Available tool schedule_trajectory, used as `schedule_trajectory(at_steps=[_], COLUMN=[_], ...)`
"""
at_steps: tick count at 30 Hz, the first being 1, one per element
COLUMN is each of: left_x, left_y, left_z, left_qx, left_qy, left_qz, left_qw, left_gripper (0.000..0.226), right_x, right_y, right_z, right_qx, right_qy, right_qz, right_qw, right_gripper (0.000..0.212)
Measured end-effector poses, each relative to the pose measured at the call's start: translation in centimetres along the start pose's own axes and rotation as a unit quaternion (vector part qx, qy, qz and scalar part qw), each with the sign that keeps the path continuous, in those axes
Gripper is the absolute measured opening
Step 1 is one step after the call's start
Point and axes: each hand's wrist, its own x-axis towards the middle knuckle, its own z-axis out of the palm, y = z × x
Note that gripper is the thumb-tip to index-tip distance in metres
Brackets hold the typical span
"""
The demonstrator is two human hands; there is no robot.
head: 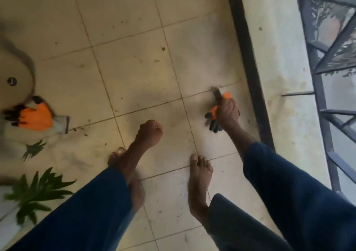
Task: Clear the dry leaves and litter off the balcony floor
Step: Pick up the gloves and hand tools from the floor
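One rubbery orange-black glove [213,123] fills the right grip [228,111]; the left grip [151,133] is an empty fist.

Orange-and-black glove [36,118] beside a beige round object [17,67], green leafy plant [36,191] lower left, dark metal railing [325,119] right.

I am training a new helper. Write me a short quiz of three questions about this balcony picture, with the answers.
1. True or false: both gloves lie on the floor.
2. What does the right hand grip? A) a broom B) an orange and black glove C) a green leaf
3. Fill in: the left hand is curled into a ____.
Key: 1 false, only the other glove lies on the tiled floor; 2 B; 3 fist.
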Motion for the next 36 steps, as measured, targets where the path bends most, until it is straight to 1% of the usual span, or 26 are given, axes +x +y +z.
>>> schedule_trajectory(at_steps=[1, 2, 3, 5, 7, 8, 9, 11, 13, 14, 16, 18, 21, 23, 25, 26, 29, 30, 31, 33, 34, 35, 36], left_x=[-0.6, -1.1, -1.9, -3.0, -4.2, -4.6, -4.9, -5.2, -5.1, -4.7, -3.8, -2.5, -0.8, 0.4, 1.6, 2.9, 5.4, 6.0, 6.5, 8.1, 9.5, 11.3, 12.2], left_y=[-0.3, -0.6, -1.0, -1.6, -2.8, -3.8, -4.4, -6.4, -8.9, -10.2, -13.0, -15.5, -18.0, -19.9, -21.8, -23.2, -26.4, -27.1, -27.1, -27.0, -27.8, -28.2, -29.2], left_z=[-1.1, -1.8, -3.1, -5.0, -7.4, -8.5, -9.4, -11.3, -13.0, -13.6, -14.6, -15.4, -16.2, -16.2, -16.6, -16.8, -16.8, -17.5, -18.4, -19.9, -17.6, -17.3, -16.3], left_qx=[-0.009, -0.015, -0.020, -0.028, -0.027, -0.021, -0.013, -0.001, -0.016, -0.029, -0.051, -0.069, -0.065, -0.002, 0.079, 0.119, 0.139, 0.121, 0.079, 0.053, 0.074, 0.112, 0.097], left_qy=[0.003, 0.001, 0.002, 0.021, 0.055, 0.075, 0.092, 0.128, 0.171, 0.190, 0.231, 0.270, 0.253, 0.213, 0.201, 0.195, 0.151, 0.138, 0.145, 0.184, 0.192, 0.200, 0.237], left_qz=[-0.007, -0.011, -0.019, -0.035, -0.064, -0.080, -0.091, -0.121, -0.155, -0.159, -0.163, -0.172, -0.185, -0.173, -0.163, -0.156, -0.168, -0.164, -0.162, -0.132, -0.142, -0.171, -0.121], left_qw=[1.000, 1.000, 1.000, 0.999, 0.996, 0.994, 0.992, 0.984, 0.973, 0.968, 0.958, 0.945, 0.947, 0.962, 0.963, 0.961, 0.964, 0.969, 0.973, 0.973, 0.968, 0.958, 0.959], left_gripper=[0.009, 0.010, 0.010, 0.011, 0.019, 0.023, 0.025, 0.026, 0.028, 0.030, 0.036, 0.047, 0.069, 0.084, 0.091, 0.092, 0.093, 0.091, 0.087, 0.073, 0.067, 0.064, 0.063], right_x=[0.3, 1.0, 2.5, 5.5, 7.2, 7.5, 7.3, 5.8, 4.7, 4.5, 4.3, 4.5, 5.3, 5.5, 5.8, 6.1, 6.8, 7.0, 7.1, 7.1, 7.0, 6.9, 6.7], right_y=[-7.0, -11.3, -13.8, -11.2, -12.1, -13.1, -13.6, -16.0, -18.0, -18.8, -20.6, -21.9, -23.1, -23.1, -22.8, -22.5, -21.9, -21.7, -21.3, -20.8, -20.6, -20.4, -20.2], right_z=[-2.3, -4.3, -5.3, -2.0, 1.2, 3.0, 4.6, 7.4, 10.3, 11.5, 14.2, 16.7, 19.4, 21.2, 22.6, 23.5, 25.3, 25.7, 26.2, 26.6, 26.6, 26.4, 25.8], right_qx=[0.021, 0.031, 0.021, -0.001, -0.040, -0.044, -0.038, -0.022, -0.001, 0.012, 0.041, 0.056, 0.057, 0.058, 0.058, 0.061, 0.079, 0.082, 0.084, 0.091, 0.092, 0.091, 0.090], right_qy=[0.017, 0.003, -0.002, -0.010, -0.023, -0.024, -0.041, -0.066, -0.098, -0.108, -0.120, -0.125, -0.141, -0.151, -0.159, -0.158, -0.145, -0.139, -0.136, -0.136, -0.137, -0.138, -0.135], right_qz=[0.017, 0.017, 0.000, 0.020, 0.024, 0.005, 0.001, -0.042, -0.069, -0.084, -0.101, -0.101, -0.101, -0.100, -0.099, -0.096, -0.075, -0.075, -0.076, -0.073, -0.070, -0.067, -0.061], right_qw=[0.999, 0.999, 1.000, 1.000, 0.999, 0.999, 0.998, 0.997, 0.993, 0.991, 0.987, 0.985, 0.983, 0.982, 0.981, 0.981, 0.983, 0.984, 0.984, 0.984, 0.984, 0.984, 0.985], right_gripper=[0.043, 0.036, 0.032, 0.033, 0.039, 0.039, 0.038, 0.030, 0.016, 0.014, 0.017, 0.021, 0.035, 0.037, 0.039, 0.039, 0.041, 0.041, 0.041, 0.041, 0.040, 0.039, 0.037])
